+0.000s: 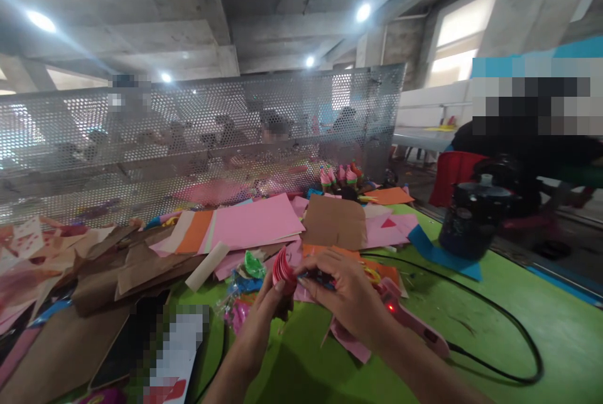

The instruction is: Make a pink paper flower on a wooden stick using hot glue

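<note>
My left hand [266,311] is closed, its fingers pinching a small red folded paper piece [282,266] from below. My right hand [342,288] is curled over a dark, small object [316,278] pressed against that red piece; I cannot make out what the object is. Both hands work just above the green table [494,354]. A pink glue gun [409,319] with a lit red light lies right under my right wrist, its black cable [513,328] looping off to the right.
Pink, orange and brown paper sheets [254,218] are heaped across the table up to a perforated metal screen [202,134]. A dark jug [473,218] stands at the right on blue paper. A person sits at the far right; others sit behind the screen.
</note>
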